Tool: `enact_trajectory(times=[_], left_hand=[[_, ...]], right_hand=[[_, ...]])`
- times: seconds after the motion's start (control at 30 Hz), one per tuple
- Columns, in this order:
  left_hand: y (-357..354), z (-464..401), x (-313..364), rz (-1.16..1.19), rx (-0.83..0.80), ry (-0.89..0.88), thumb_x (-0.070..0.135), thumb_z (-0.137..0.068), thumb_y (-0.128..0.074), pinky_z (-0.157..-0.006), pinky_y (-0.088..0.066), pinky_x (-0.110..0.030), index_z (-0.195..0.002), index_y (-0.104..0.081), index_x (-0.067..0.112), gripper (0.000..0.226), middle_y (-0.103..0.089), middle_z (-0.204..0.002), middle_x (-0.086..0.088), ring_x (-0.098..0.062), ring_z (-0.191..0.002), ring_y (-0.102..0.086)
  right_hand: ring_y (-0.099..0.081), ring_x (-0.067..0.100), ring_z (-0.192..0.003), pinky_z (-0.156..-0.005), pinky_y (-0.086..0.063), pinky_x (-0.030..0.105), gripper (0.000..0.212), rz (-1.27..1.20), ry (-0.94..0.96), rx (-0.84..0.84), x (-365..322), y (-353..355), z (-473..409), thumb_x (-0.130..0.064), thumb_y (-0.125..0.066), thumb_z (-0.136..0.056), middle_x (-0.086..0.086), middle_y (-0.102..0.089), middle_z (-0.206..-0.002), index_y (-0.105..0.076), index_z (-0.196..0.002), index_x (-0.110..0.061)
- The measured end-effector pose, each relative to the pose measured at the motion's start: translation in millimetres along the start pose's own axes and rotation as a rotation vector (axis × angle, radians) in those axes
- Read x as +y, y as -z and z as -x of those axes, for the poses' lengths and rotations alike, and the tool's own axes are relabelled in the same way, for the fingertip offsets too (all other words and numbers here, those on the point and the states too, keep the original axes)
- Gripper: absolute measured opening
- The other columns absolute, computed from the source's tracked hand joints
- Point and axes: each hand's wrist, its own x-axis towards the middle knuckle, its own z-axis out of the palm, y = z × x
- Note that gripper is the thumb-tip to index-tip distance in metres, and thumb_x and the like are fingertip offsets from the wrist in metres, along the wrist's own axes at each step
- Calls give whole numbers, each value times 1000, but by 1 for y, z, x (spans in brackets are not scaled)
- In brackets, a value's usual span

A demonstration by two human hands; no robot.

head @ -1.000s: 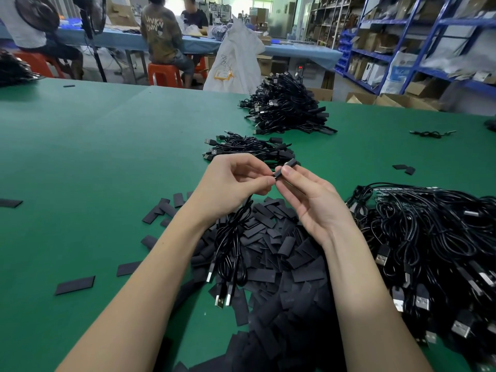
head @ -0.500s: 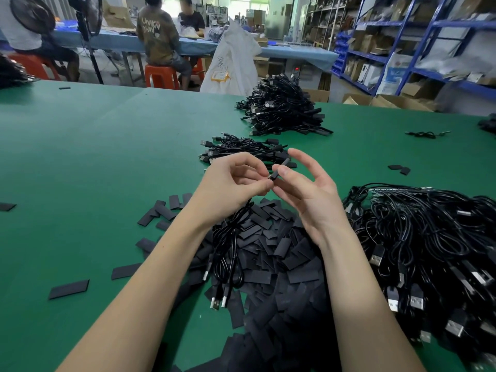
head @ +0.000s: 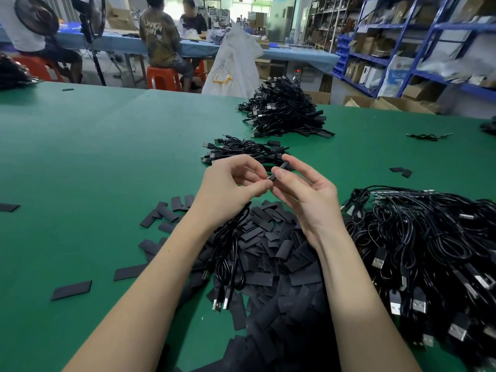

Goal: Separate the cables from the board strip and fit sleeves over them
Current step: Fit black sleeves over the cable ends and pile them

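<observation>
left hand [head: 230, 189] pinches cable bundle [head: 230, 253] end; right hand [head: 303, 194] pinches black sleeve [head: 280, 170], aligned tip-to-tip for threading (sleeve pile [head: 271, 253] near).

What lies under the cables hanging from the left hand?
Under the bundle of thin black cables held by the left hand lies a heap of flat black sleeves on green table; beneath the heap is hidden.

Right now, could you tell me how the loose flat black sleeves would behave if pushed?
The sleeves look thin and flat, so probably light and sliding rather than rolling. Heaped loosely on the green table, they would likely scatter.
</observation>
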Motion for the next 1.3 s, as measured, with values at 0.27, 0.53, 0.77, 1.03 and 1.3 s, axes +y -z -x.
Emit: enact_trajectory(times=[0.27,0.53,0.77,1.03,1.3], left_hand=[[-3,-2,-2,-89,-102,117,36,-86,-79,-80,-57,-33,-86,-71,21,17,-75,-77,-1,-12,-73,-68],[-2,1,2,-49,-259,212,27,-98,-66,-79,-56,-34,-92,-71,14,15,-73,-78,-5,-14,-69,-70],[-3,-4,-2,-332,-144,79,37,-97,-65,-58,-41,-16,-96,-74,33,10,-64,-73,14,2,-54,-54],[-4,-48,0,-641,-110,-116,27,-101,-55,-77,-42,-22,-103,-77,19,23,-65,-87,10,-9,-84,-58],[-8,-142,-26,-1110,-105,-267,39,-101,-52,-101,-36,-42,-124,-66,29,29,-55,-122,-8,-30,-122,-46]], right_hand=[[-73,16,-83,-76,-61,27,28,-73,-20,94,1,7,-3,0,-76,-85,13,-75,-95,-75,-109,-13],[-76,21,-89,-75,-60,26,32,-47,-40,136,1,14,-6,-11,-75,-89,9,-78,-105,-70,-120,-18],[-77,21,-93,-78,-62,30,21,55,-91,219,1,23,-12,-40,-65,-98,-3,-79,-103,-61,-114,-27],[-77,19,-92,-89,-61,38,7,61,-78,261,-3,31,-13,-30,-63,-100,-1,-76,-110,-63,-106,-26],[-77,20,-91,-85,-61,36,12,53,-82,193,-1,34,-15,-26,-62,-101,-3,-79,-104,-66,-111,-21]])
